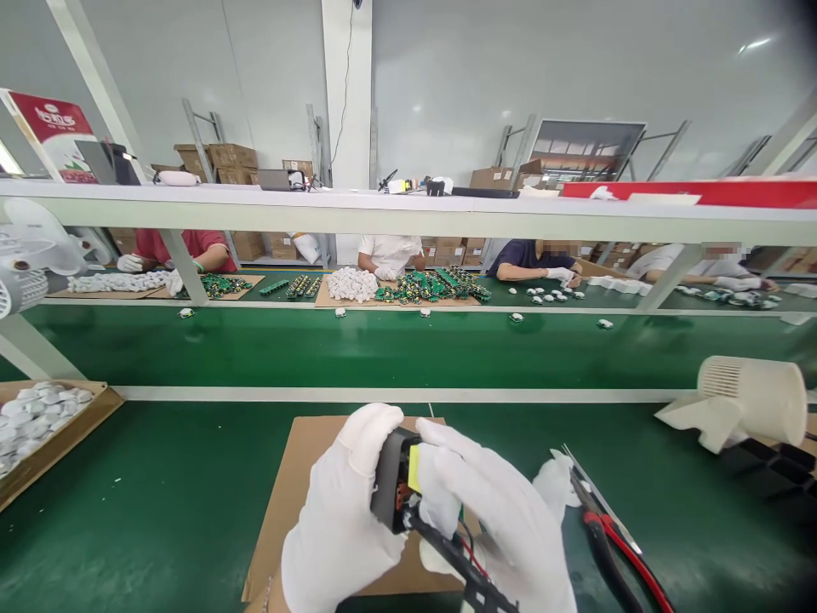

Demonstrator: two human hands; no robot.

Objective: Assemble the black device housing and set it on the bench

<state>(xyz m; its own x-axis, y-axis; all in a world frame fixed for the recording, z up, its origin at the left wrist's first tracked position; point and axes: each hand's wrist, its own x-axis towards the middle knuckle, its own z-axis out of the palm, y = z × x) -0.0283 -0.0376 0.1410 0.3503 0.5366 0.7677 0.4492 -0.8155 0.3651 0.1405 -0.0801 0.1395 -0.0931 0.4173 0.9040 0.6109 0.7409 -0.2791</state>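
Both my hands wear white gloves and are raised together over a sheet of brown cardboard (pixel 281 511). My left hand (pixel 348 511) is closed round the left side of a black plastic housing (pixel 387 485). Fingers of my right hand (pixel 498 502) close on the other side of it, by a yellow piece (pixel 414 468) at its opening. A reddish-brown part shows inside. From the housing a narrow black strip (pixel 447 549) slants down to the right, with thin red and black wires beside it. My right fingers partly hide the inside.
Red-handled pliers (pixel 616 545) and metal tweezers (pixel 600 494) lie at right, near a cream fan-like unit (pixel 753 400). A box of white parts (pixel 44 417) stands at left. Beyond, a green belt (pixel 287 340) carries small white pieces; several co-workers sit across, past a shelf (pixel 408 213).
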